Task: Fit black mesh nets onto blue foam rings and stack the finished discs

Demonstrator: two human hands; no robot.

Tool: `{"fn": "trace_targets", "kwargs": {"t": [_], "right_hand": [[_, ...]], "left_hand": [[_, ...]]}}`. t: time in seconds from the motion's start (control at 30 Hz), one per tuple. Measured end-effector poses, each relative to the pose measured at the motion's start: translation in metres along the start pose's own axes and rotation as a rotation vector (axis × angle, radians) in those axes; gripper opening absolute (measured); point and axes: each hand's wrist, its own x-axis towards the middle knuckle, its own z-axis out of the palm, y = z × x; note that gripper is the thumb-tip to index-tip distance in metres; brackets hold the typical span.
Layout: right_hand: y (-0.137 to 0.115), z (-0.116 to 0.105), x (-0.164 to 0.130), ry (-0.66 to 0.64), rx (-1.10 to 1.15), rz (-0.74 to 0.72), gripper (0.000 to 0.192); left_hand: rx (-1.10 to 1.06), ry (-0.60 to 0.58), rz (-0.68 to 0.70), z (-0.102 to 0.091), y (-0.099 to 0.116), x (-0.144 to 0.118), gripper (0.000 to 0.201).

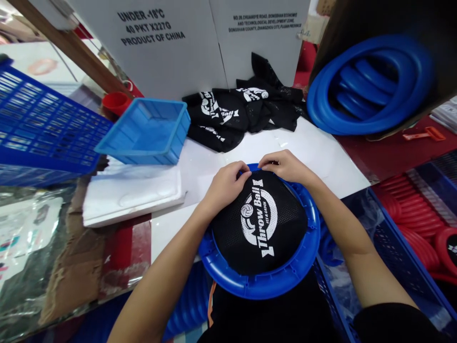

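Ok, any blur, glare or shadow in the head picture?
Head view: the black Throw Ball mesh reads sharp; the blue plastic ring shows glossy highlights; upper-left background looks soft; the box behind the stacked blue rings goes nearly black.

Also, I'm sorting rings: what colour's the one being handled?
The ring is blue, clearest in head view.

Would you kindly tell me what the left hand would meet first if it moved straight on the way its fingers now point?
Most likely the right hand, which faces the left hand across a small gap at the far edge of the ring; depth is unclear, so they might just miss.
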Motion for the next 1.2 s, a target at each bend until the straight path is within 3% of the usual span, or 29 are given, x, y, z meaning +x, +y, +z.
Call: {"fn": "trace_targets", "kwargs": {"t": [0.57, 0.87, 1.0, 1.1, 1.2], "right_hand": [[0.001, 0.000, 0.000, -0.018, -0.132, 0.003, 0.020], [0.001, -0.001, -0.001, -0.035, -0.180, -0.031, 0.021], [0.005, -0.004, -0.003, -0.014, -0.223, -0.022, 0.023], [0.011, -0.012, -0.008, 0.041, -0.312, 0.016, 0.024], [0.016, -0.023, -0.011, 0.022, -0.373, -0.014, 0.026]], "left_hand": [[0.015, -0.027, 0.029, -0.003, -0.002, 0.001, 0.010], [0.019, -0.117, 0.174, -0.017, -0.011, -0.005, 0.008], [0.222, -0.208, 0.359, -0.024, -0.011, -0.016, 0.020], [0.414, -0.131, 0.397, -0.025, -0.009, -0.021, 0.024], [0.498, -0.076, 0.343, -0.023, -0.010, -0.022, 0.040]]}}
